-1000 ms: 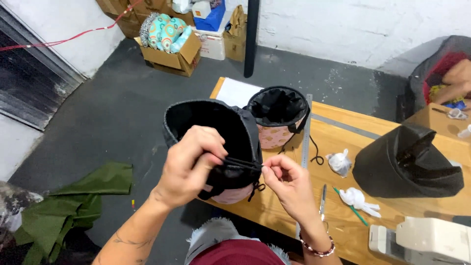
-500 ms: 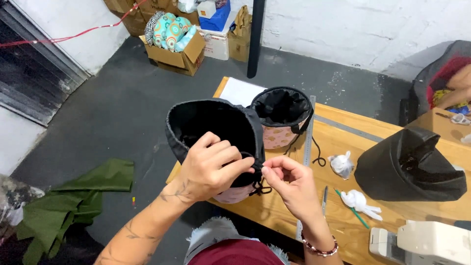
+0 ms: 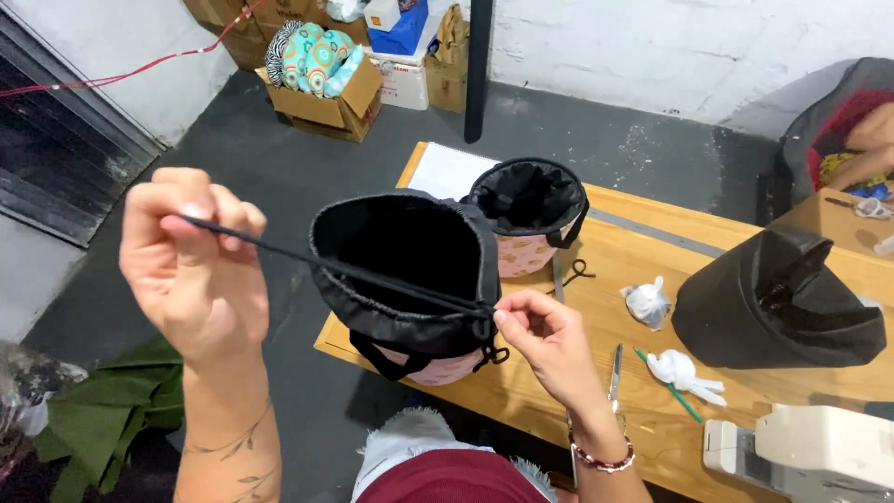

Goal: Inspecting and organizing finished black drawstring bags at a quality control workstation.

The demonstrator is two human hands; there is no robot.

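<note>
A black-lined drawstring bag [image 3: 400, 270] with a pink patterned base stands open at the near corner of the wooden table [image 3: 596, 373]. My left hand [image 3: 191, 270] is raised to the left of it, pinching a black drawstring cord [image 3: 326, 264] pulled taut across the bag's mouth. My right hand [image 3: 545, 340] pinches the bag's rim where the cord comes out, at its right side.
A second open bag [image 3: 529, 212] stands behind the first. A black fabric shape [image 3: 773, 303], scissors [image 3: 616, 371], white scraps [image 3: 684, 371] and a white sewing machine [image 3: 810, 447] lie to the right. Cardboard boxes [image 3: 321, 88] sit on the floor. Another person's arm [image 3: 871, 149] shows far right.
My left hand has moved from the bag's rim up and out to the left, drawing the black cord out with it. My right hand stayed at the rim.
</note>
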